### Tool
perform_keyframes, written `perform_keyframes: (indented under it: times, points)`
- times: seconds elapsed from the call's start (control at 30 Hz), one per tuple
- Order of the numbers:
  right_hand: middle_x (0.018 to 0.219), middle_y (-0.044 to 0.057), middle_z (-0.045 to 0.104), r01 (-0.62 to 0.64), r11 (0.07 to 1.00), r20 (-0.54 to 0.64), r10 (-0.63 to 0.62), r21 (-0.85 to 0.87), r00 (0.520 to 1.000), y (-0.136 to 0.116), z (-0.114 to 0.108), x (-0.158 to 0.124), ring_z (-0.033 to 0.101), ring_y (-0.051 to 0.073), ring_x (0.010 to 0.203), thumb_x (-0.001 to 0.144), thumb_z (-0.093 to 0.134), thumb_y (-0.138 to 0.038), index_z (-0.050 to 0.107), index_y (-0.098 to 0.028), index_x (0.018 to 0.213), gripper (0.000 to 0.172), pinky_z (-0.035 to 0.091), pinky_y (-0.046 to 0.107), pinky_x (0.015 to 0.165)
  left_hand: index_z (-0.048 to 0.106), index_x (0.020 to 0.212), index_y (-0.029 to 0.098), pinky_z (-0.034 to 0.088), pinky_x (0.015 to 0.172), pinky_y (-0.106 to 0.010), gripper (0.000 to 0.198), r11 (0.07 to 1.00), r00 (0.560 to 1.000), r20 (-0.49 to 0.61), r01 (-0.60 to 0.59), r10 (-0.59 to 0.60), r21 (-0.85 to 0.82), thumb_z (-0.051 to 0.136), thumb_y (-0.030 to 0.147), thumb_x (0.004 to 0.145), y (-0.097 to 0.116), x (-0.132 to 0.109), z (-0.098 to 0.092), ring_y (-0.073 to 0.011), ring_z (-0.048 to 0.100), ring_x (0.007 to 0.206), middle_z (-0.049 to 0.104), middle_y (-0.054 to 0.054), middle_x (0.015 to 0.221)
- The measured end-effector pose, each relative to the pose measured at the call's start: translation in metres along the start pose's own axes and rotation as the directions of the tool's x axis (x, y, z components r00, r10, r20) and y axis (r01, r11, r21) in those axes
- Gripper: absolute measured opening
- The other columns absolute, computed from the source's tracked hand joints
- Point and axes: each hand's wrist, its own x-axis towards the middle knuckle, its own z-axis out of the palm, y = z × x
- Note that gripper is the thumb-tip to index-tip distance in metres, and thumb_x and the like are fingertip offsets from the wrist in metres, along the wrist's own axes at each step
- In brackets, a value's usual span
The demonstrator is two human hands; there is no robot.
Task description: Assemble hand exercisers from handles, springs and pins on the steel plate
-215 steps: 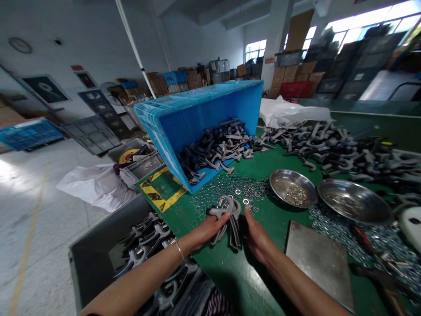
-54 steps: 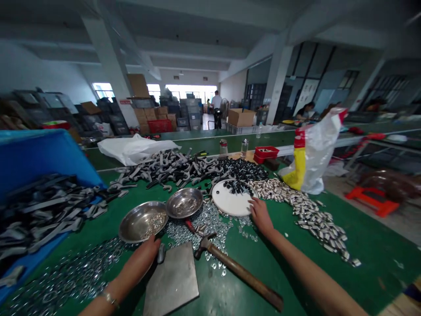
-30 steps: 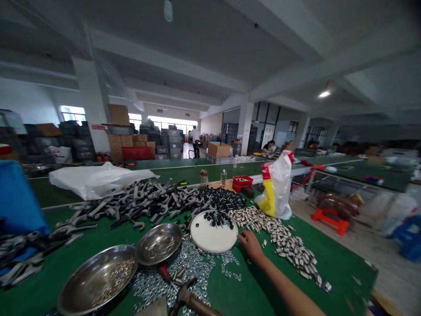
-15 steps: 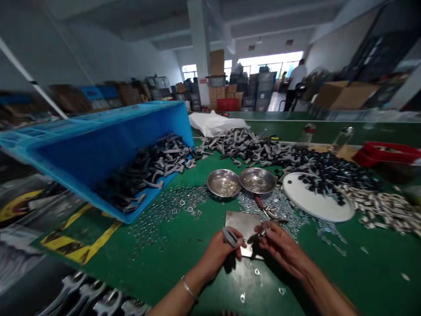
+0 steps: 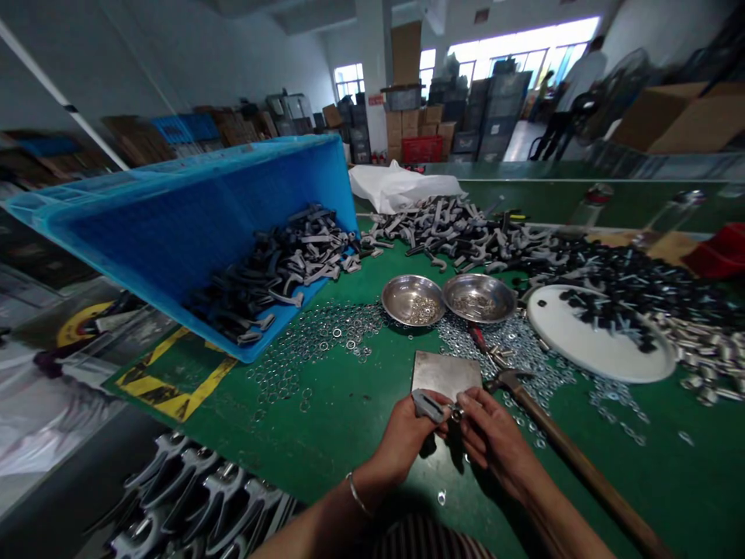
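Note:
My left hand (image 5: pixel 407 431) is closed around a grey handle-shaped metal part (image 5: pixel 429 405), its end pointing right. My right hand (image 5: pixel 492 431) pinches a small shiny metal piece (image 5: pixel 456 414) against that end; its exact kind is partly hidden by the fingertips. Both hands are over the near edge of a flat steel plate (image 5: pixel 445 373) on the green table. A hammer (image 5: pixel 559 439) with a wooden handle lies to the right of my right hand. One loose small washer-like piece (image 5: pixel 441 497) lies on the table below the hands.
Two steel bowls (image 5: pixel 413 300) with small metal pieces stand beyond the plate. At left a tipped blue crate (image 5: pixel 233 210) spills grey handles. A white lid (image 5: pixel 605 353) bears black-headed bolts. Finished-looking grey parts (image 5: pixel 203 497) line the lower left. Rings (image 5: pixel 291 373) are scattered about.
My hands have come together, bringing the small metal piece to the grey part's end. The view has shifted, and the hammer's wooden handle now shows at right.

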Motion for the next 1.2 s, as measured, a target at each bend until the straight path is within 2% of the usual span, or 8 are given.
perform_keyframes:
  times: [0.23, 0.37, 0.43, 0.53, 0.63, 0.77, 1.0, 1.2]
  points:
    - [0.062, -0.006, 0.051, -0.242, 0.937, 0.086, 0.227, 0.253, 0.970, -0.005, -0.008, 0.003, 0.028, 0.001, 0.041, 0.078, 0.081, -0.037, 0.059, -0.018, 0.081, 0.029, 0.024, 0.009, 0.032, 0.070, 0.095, 0.013, 0.042, 0.058, -0.022, 0.031, 0.996, 0.997, 0.076, -0.034, 0.028, 0.081, 0.076, 0.038, 0.077, 0.006, 0.002, -0.008, -0.0112, 0.055, 0.060, 0.064, -0.003, 0.068]
    - [0.073, -0.002, 0.055, -0.302, 0.920, 0.213, 0.252, 0.250, 0.944, -0.003, -0.018, 0.002, 0.042, 0.003, 0.051, 0.079, 0.081, -0.031, 0.066, -0.016, 0.091, 0.025, 0.041, 0.011, 0.044, 0.072, 0.092, 0.013, 0.040, 0.057, -0.022, 0.030, 0.980, 0.994, 0.096, -0.068, 0.051, 0.188, 0.075, 0.039, 0.077, 0.009, 0.001, -0.013, -0.0113, 0.053, 0.061, 0.063, -0.003, 0.069]
    - [0.074, -0.002, 0.056, -0.226, 0.964, 0.205, 0.195, 0.139, 0.959, -0.004, -0.021, 0.000, 0.048, 0.005, 0.056, 0.082, 0.079, -0.033, 0.067, -0.016, 0.095, 0.025, 0.047, 0.014, 0.052, 0.072, 0.090, 0.014, 0.040, 0.059, -0.022, 0.026, 0.968, 0.992, 0.106, -0.096, 0.073, 0.231, 0.074, 0.037, 0.077, 0.008, 0.000, -0.014, -0.0115, 0.053, 0.063, 0.064, -0.003, 0.072]
    - [0.075, -0.001, 0.063, 0.025, 0.986, 0.057, -0.016, -0.165, 0.998, -0.011, -0.025, -0.002, 0.060, 0.010, 0.062, 0.085, 0.074, -0.040, 0.066, -0.019, 0.098, 0.026, 0.052, 0.022, 0.061, 0.070, 0.095, 0.016, 0.042, 0.061, -0.023, 0.020, 0.939, 0.989, 0.096, -0.137, 0.111, 0.317, 0.069, 0.023, 0.076, 0.008, 0.002, -0.021, -0.0127, 0.056, 0.067, 0.066, -0.003, 0.082]
    - [0.085, 0.003, 0.070, 0.182, 0.886, -0.008, -0.205, -0.427, 0.979, -0.023, -0.031, -0.001, 0.068, 0.018, 0.075, 0.084, 0.074, -0.045, 0.064, -0.021, 0.099, 0.029, 0.055, 0.030, 0.071, 0.064, 0.111, 0.018, 0.045, 0.073, -0.025, 0.041, 0.875, 0.984, 0.042, -0.174, 0.174, 0.452, 0.063, 0.010, 0.071, 0.012, 0.008, -0.037, -0.0155, 0.059, 0.080, 0.066, -0.004, 0.096]
    - [0.085, 0.005, 0.072, 0.225, 0.742, -0.005, -0.295, -0.632, 0.955, -0.036, -0.038, -0.001, 0.069, 0.023, 0.079, 0.081, 0.073, -0.050, 0.066, -0.024, 0.094, 0.030, 0.055, 0.036, 0.073, 0.055, 0.122, 0.019, 0.043, 0.078, -0.027, 0.046, 0.877, 0.980, 0.096, -0.200, 0.175, 0.438, 0.056, 0.011, 0.077, 0.021, 0.011, -0.054, -0.0162, 0.056, 0.085, 0.062, -0.002, 0.096]
    - [0.088, 0.004, 0.073, 0.176, 0.903, -0.136, -0.246, -0.392, 0.960, -0.015, -0.009, -0.009, 0.071, 0.022, 0.076, 0.077, 0.078, -0.050, 0.061, -0.025, 0.099, 0.036, 0.058, 0.036, 0.074, 0.051, 0.124, 0.020, 0.041, 0.086, -0.030, 0.044, 0.887, 0.979, 0.087, -0.202, 0.182, 0.415, 0.054, 0.011, 0.081, 0.009, 0.005, -0.032, -0.0176, 0.054, 0.093, 0.061, -0.004, 0.102]
    - [0.095, 0.003, 0.069, 0.239, 0.886, -0.216, -0.344, -0.398, 0.914, 0.011, 0.020, -0.014, 0.067, 0.021, 0.085, 0.085, 0.070, -0.048, 0.060, -0.027, 0.102, 0.028, 0.054, 0.036, 0.085, 0.044, 0.121, 0.021, 0.046, 0.073, -0.024, 0.039, 0.975, 0.990, 0.018, -0.140, 0.139, 0.174, 0.054, 0.017, 0.084, -0.016, 0.005, -0.017, -0.0136, 0.059, 0.082, 0.061, -0.001, 0.095]
